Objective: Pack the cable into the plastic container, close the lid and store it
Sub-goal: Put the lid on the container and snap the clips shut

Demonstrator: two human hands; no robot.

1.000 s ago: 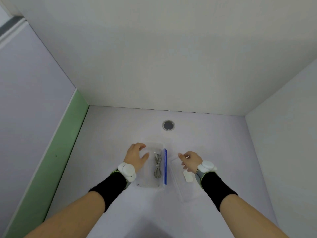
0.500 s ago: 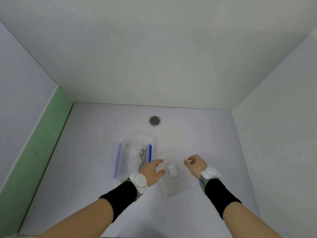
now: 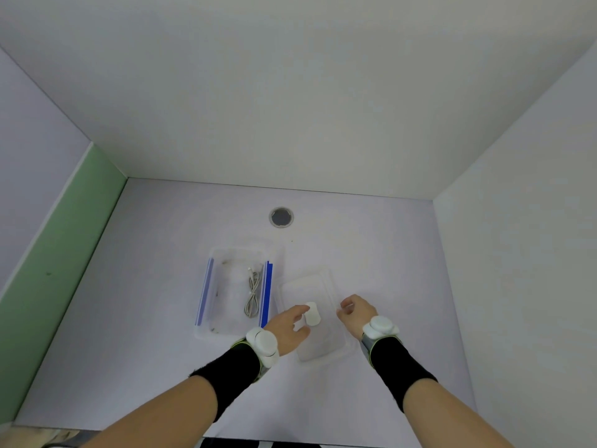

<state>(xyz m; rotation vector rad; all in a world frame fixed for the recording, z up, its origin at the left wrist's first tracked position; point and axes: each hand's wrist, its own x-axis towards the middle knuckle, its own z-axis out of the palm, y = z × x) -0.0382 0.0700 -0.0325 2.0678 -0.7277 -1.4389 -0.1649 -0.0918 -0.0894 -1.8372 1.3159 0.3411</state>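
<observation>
The clear plastic container (image 3: 226, 321) with blue side clips lies open on the table, and the grey coiled cable (image 3: 253, 295) rests inside it near the right clip. To its right the transparent lid (image 3: 318, 347) lies flat, with a white tab (image 3: 312, 314) on it. My left hand (image 3: 289, 329) is over the lid's left side, fingers spread, one fingertip beside the white tab. My right hand (image 3: 355, 313) is at the lid's right edge with its fingers curled and slightly apart. Neither hand has lifted the lid.
The table (image 3: 145, 350) is a pale surface boxed in by white walls at the back and right and a green-edged panel (image 3: 58, 253) on the left. A round grey grommet hole (image 3: 281, 217) sits behind the container.
My left hand left the container's left side and crossed to the lid. My right hand shifted from over the lid to its right edge. The view swung, so the scene sits differently.
</observation>
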